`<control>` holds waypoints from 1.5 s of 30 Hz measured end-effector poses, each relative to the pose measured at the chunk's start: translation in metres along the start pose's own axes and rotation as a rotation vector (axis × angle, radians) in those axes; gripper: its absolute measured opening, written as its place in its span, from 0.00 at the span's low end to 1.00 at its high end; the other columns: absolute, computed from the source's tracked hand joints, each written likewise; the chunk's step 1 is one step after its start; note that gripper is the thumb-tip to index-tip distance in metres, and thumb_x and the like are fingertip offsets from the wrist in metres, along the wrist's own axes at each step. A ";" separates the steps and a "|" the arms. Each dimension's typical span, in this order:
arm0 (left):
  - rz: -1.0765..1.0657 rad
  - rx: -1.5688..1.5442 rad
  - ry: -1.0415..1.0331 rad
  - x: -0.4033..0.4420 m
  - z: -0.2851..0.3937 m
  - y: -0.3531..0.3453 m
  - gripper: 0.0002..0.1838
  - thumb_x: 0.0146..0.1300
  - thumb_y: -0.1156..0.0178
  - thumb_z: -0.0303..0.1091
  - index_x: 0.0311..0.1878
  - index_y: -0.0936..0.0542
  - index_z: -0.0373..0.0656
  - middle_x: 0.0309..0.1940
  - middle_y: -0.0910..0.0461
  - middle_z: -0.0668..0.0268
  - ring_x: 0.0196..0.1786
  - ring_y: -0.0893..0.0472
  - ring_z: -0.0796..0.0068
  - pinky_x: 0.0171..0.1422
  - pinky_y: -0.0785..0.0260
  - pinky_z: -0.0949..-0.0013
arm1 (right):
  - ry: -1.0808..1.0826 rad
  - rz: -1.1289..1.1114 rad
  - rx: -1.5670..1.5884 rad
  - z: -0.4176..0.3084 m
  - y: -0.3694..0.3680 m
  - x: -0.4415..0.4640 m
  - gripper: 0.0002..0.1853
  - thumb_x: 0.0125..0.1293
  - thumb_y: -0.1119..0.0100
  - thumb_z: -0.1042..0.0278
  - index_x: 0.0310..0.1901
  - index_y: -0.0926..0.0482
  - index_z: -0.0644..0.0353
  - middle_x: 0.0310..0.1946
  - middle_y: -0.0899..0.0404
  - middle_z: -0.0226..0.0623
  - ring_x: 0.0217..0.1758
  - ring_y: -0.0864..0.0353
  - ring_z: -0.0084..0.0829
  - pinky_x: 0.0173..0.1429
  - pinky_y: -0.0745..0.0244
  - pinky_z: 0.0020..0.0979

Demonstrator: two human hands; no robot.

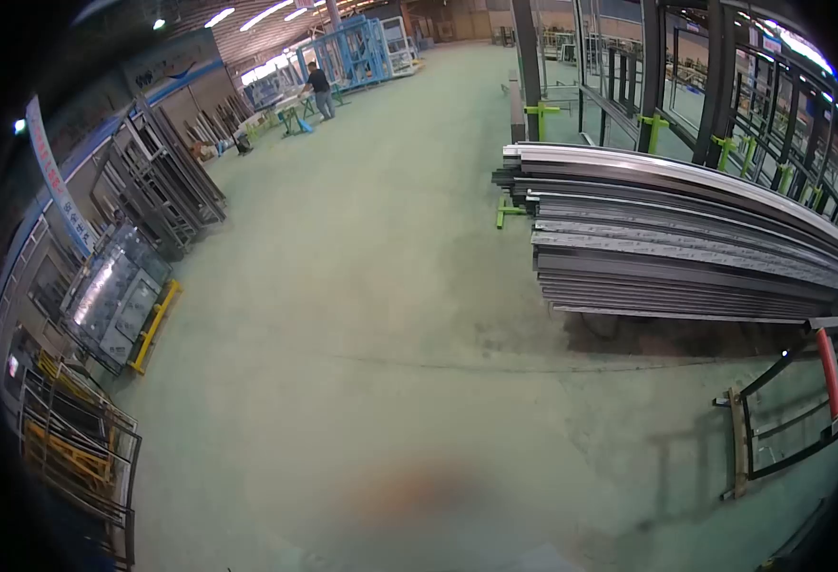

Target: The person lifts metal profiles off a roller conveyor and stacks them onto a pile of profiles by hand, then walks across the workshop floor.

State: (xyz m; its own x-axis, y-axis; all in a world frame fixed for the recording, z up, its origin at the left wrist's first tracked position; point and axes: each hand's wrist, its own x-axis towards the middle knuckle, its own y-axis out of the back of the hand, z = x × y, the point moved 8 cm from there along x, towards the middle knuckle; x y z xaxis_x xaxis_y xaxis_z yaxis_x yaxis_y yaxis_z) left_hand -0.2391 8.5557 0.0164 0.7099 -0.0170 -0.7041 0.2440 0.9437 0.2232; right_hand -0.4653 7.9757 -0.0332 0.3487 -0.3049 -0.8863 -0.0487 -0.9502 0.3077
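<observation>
Neither my left hand nor my right hand shows in the head view. Low in the middle, a blurred orange-brown patch (414,491) lies over the floor, and I cannot make out what it is. To the right, a long stack of metal profiles (676,238), grey and dark, lies lengthwise with its cut ends facing the walkway. Nearer on that side stands a dark metal frame (791,467) with red uprights (828,372).
Pale green floor (343,286) runs down the middle. Along the left are a rack of dark frames (157,176), wrapped panels on a yellow-edged stand (157,329) and a black rack (81,458). Far off, a person (319,91) stands near blue frames (357,52). Green-clamped posts (650,76) rise at right.
</observation>
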 end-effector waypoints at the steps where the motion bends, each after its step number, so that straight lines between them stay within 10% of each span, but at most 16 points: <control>1: -0.055 0.119 0.091 -0.006 -0.022 0.000 0.20 0.60 0.45 0.50 0.38 0.19 0.42 0.25 0.23 0.64 0.26 0.26 0.73 0.29 0.32 0.64 | 0.012 -0.016 -0.006 -0.001 -0.005 -0.001 0.21 0.65 0.49 0.53 0.51 0.26 0.60 0.36 0.20 0.44 0.35 0.18 0.40 0.36 0.23 0.39; 6: -0.145 0.488 0.471 -0.071 -0.094 0.032 0.21 0.62 0.47 0.52 0.39 0.21 0.41 0.26 0.25 0.63 0.22 0.29 0.72 0.27 0.33 0.65 | 0.090 -0.089 -0.030 -0.030 -0.036 -0.004 0.20 0.64 0.49 0.53 0.49 0.25 0.60 0.36 0.20 0.45 0.36 0.18 0.40 0.37 0.23 0.40; 9: -0.146 0.517 0.279 -0.056 -0.115 0.069 0.21 0.64 0.49 0.50 0.42 0.22 0.39 0.26 0.25 0.62 0.24 0.28 0.70 0.27 0.32 0.64 | 0.151 -0.145 -0.090 -0.063 -0.062 -0.004 0.20 0.64 0.49 0.53 0.49 0.24 0.60 0.36 0.20 0.45 0.36 0.18 0.41 0.38 0.24 0.41; 13: 0.167 0.197 0.010 -0.040 -0.125 0.103 0.15 0.65 0.49 0.46 0.37 0.21 0.44 0.27 0.22 0.63 0.24 0.24 0.69 0.26 0.32 0.61 | 0.235 -0.206 -0.216 -0.115 -0.089 -0.006 0.19 0.64 0.49 0.54 0.47 0.24 0.60 0.36 0.20 0.45 0.37 0.19 0.41 0.39 0.24 0.42; 16: 0.349 -0.241 0.238 -0.065 -0.119 0.096 0.16 0.64 0.48 0.49 0.38 0.22 0.46 0.26 0.24 0.67 0.25 0.25 0.72 0.25 0.33 0.63 | 0.296 -0.221 -0.283 -0.160 -0.102 -0.003 0.19 0.63 0.49 0.54 0.47 0.23 0.60 0.36 0.20 0.46 0.37 0.19 0.42 0.40 0.24 0.42; 22: 0.150 -0.166 0.430 -0.075 -0.223 0.045 0.16 0.62 0.47 0.49 0.38 0.21 0.45 0.24 0.25 0.65 0.25 0.27 0.71 0.26 0.33 0.61 | 0.384 -0.162 -0.242 -0.239 -0.095 -0.003 0.18 0.63 0.49 0.55 0.45 0.22 0.60 0.36 0.20 0.47 0.38 0.19 0.43 0.42 0.25 0.43; 24: 0.066 -0.136 0.575 -0.099 -0.251 0.037 0.18 0.66 0.49 0.44 0.55 0.23 0.52 0.32 0.24 0.66 0.28 0.27 0.71 0.29 0.31 0.62 | 0.385 -0.147 -0.249 -0.248 -0.093 -0.008 0.18 0.62 0.49 0.55 0.44 0.22 0.60 0.36 0.20 0.47 0.39 0.19 0.43 0.43 0.25 0.44; 30: 0.035 -0.243 0.738 -0.111 -0.352 0.026 0.21 0.65 0.49 0.40 0.62 0.28 0.56 0.33 0.26 0.67 0.28 0.26 0.71 0.32 0.30 0.61 | 0.306 -0.153 -0.390 -0.206 -0.103 -0.026 0.17 0.62 0.49 0.55 0.43 0.21 0.59 0.36 0.20 0.48 0.40 0.19 0.44 0.44 0.26 0.45; 36: 0.183 -0.333 0.577 -0.100 -0.262 0.057 0.20 0.66 0.51 0.50 0.37 0.23 0.41 0.26 0.25 0.64 0.24 0.27 0.71 0.28 0.31 0.63 | 0.331 -0.214 -0.554 -0.165 -0.131 -0.041 0.17 0.61 0.50 0.56 0.41 0.20 0.59 0.35 0.20 0.49 0.40 0.20 0.45 0.46 0.26 0.46; 41: 0.078 -0.330 0.377 -0.050 -0.188 0.082 0.17 0.68 0.48 0.46 0.39 0.23 0.39 0.29 0.20 0.61 0.23 0.25 0.70 0.27 0.30 0.63 | 0.436 -0.017 -0.829 -0.128 -0.121 0.006 0.20 0.60 0.48 0.49 0.37 0.18 0.60 0.29 0.18 0.42 0.31 0.20 0.37 0.36 0.26 0.40; 45: -0.036 -0.115 0.333 -0.020 -0.140 0.105 0.18 0.67 0.48 0.47 0.42 0.23 0.39 0.32 0.20 0.59 0.28 0.25 0.67 0.32 0.30 0.62 | 0.157 0.102 -0.317 -0.103 -0.103 -0.018 0.19 0.58 0.49 0.52 0.40 0.19 0.59 0.28 0.17 0.38 0.24 0.20 0.31 0.31 0.24 0.34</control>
State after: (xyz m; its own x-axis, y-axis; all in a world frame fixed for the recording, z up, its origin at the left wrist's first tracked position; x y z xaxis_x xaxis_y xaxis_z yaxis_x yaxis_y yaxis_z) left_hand -0.3201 8.7017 -0.0410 0.4432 0.0395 -0.8955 0.1760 0.9757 0.1302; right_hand -0.3699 8.0858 -0.0130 0.4978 -0.3605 -0.7888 0.1930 -0.8407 0.5059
